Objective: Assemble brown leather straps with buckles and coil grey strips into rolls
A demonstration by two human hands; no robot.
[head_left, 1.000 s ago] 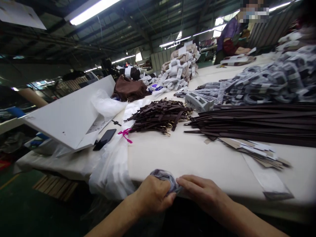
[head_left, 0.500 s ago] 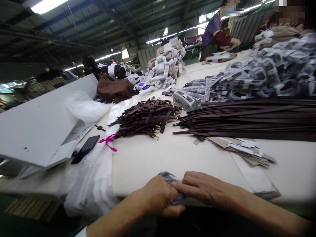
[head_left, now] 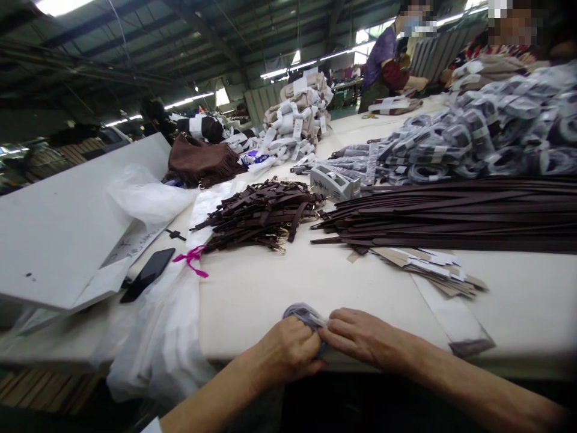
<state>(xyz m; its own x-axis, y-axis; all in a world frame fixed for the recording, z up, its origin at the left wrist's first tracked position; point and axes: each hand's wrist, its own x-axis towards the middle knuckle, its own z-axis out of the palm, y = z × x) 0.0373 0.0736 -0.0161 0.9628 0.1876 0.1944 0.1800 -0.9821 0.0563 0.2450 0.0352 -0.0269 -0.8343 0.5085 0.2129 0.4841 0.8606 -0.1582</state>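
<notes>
A coiled strap in clear plastic wrap [head_left: 303,313] is at the near edge of the table, mostly covered by my fingers. My left hand [head_left: 291,349] is closed around it from the left. From the other side my right hand [head_left: 360,334] pinches the wrap at its right end, fingertips against my left hand. Beyond my hands lies a pile of short dark brown straps with gold clasps [head_left: 261,213]. Long dark brown straps [head_left: 451,213] are stacked to the right, with paper and card strips [head_left: 433,270] in front of them.
Plastic-wrapped coils [head_left: 455,141] are heaped at the back right. A grey tape dispenser [head_left: 334,183] stands mid-table. To the left are white plastic bags [head_left: 166,325], a phone [head_left: 148,273], a white board [head_left: 81,222] and a brown fringed bag [head_left: 202,159]. A co-worker [head_left: 383,63] stands at the back.
My hands have shifted slightly, still together on the wrapped strap. My right fingertips now pinch the wrap more tightly at its right end. The view has turned a little to the right.
</notes>
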